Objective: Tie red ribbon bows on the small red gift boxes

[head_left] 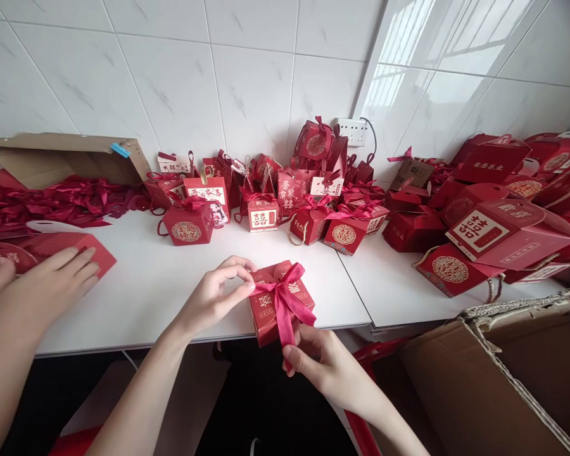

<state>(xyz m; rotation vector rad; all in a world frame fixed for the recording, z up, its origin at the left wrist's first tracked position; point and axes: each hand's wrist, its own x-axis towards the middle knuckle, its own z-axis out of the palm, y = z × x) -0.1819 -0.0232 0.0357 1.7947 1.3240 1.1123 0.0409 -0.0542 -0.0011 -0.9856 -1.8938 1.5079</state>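
A small red gift box (266,323) with gold characters sits at the front edge of the white table, in front of me. Across its top a dark pink satin ribbon (282,292) is tied in a bow. My left hand (228,288) pinches a loop of that bow between thumb and fingertips at the box's left side. Below the knot, my right hand (320,361) grips a hanging ribbon tail between thumb and fingers. The far side of the box is partly covered by the bow.
A co-worker's hand (52,285) rests on a red box (95,250) at the left. Ribbons (71,196) spill from an open carton (71,144). Finished-looking boxes (188,223) line the wall. More boxes (508,231) pile up right, above a large cardboard carton (475,373).
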